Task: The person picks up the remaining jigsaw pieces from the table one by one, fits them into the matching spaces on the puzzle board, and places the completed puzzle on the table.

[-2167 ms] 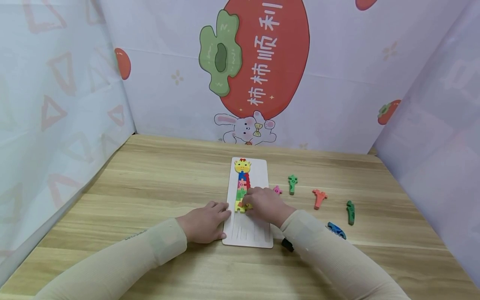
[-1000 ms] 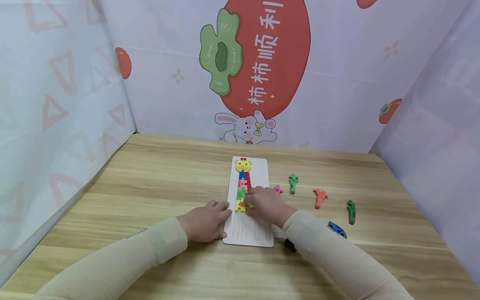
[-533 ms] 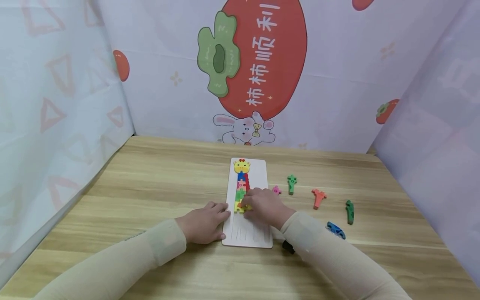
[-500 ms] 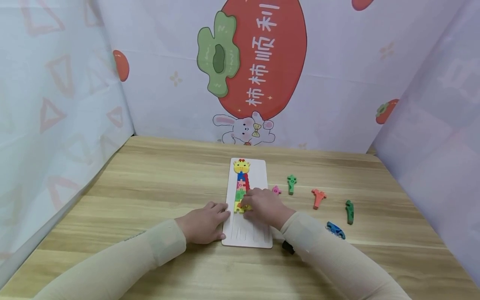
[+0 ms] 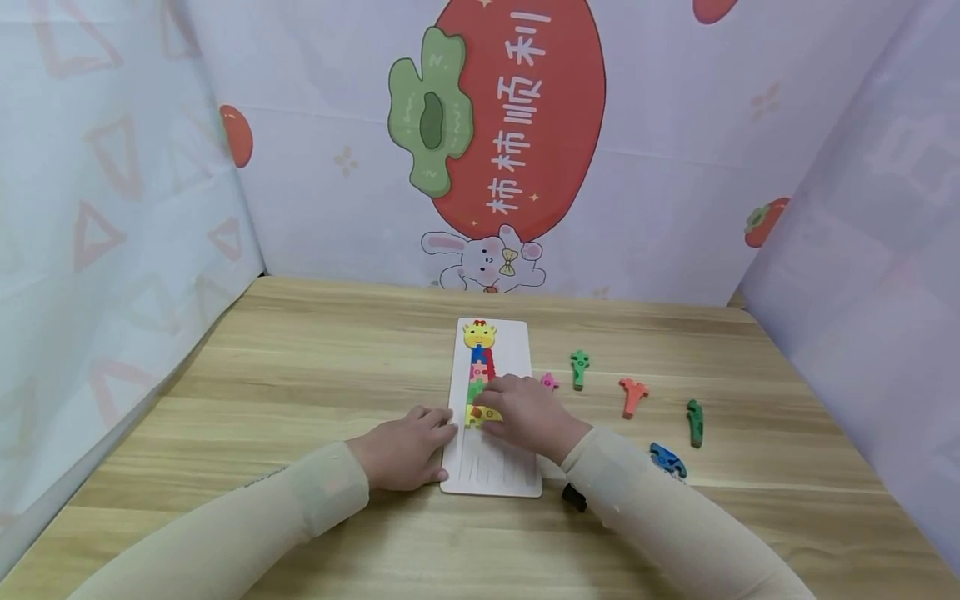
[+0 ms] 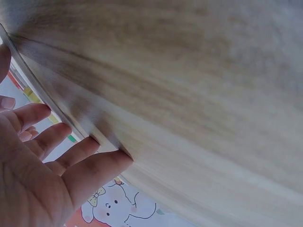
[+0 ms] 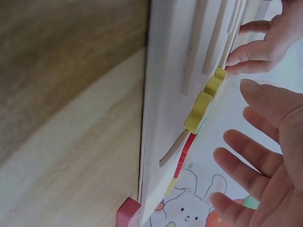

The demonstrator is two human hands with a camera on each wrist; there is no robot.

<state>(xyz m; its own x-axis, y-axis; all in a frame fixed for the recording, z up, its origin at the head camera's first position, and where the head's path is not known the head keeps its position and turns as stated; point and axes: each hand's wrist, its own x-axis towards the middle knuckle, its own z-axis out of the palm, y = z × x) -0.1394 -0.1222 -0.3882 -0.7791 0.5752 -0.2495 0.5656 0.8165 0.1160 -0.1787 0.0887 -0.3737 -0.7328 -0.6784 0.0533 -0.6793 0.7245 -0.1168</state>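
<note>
A white puzzle board (image 5: pixel 517 342) lies on the wooden table, holding a giraffe puzzle with a yellow head (image 5: pixel 479 334). Down its neck run blue, pink and green (image 5: pixel 475 392) pieces, with a red strip (image 5: pixel 489 363) alongside. Lowest is a yellow piece (image 7: pixel 199 113) with an orange patch. My right hand (image 5: pixel 536 417) hovers right over this yellow piece, thumb and fingers apart; the right wrist view shows nothing between them. With fingers extended, my left hand (image 5: pixel 401 450) rests at the board's left edge. Bare slots show in the board's lower part.
Right of the board lie loose pieces: a pink one (image 5: pixel 549 381), a green one (image 5: pixel 579 369), an orange one (image 5: pixel 633 397), a dark green one (image 5: pixel 696 423) and a blue one (image 5: pixel 667 460). A black piece (image 5: pixel 574 497) sits beside the right sleeve. Printed cloth walls enclose the table.
My right fingers have lifted and loosened off the yellow piece, so more of it shows. The left hand keeps its place at the board. The head view has shifted slightly.
</note>
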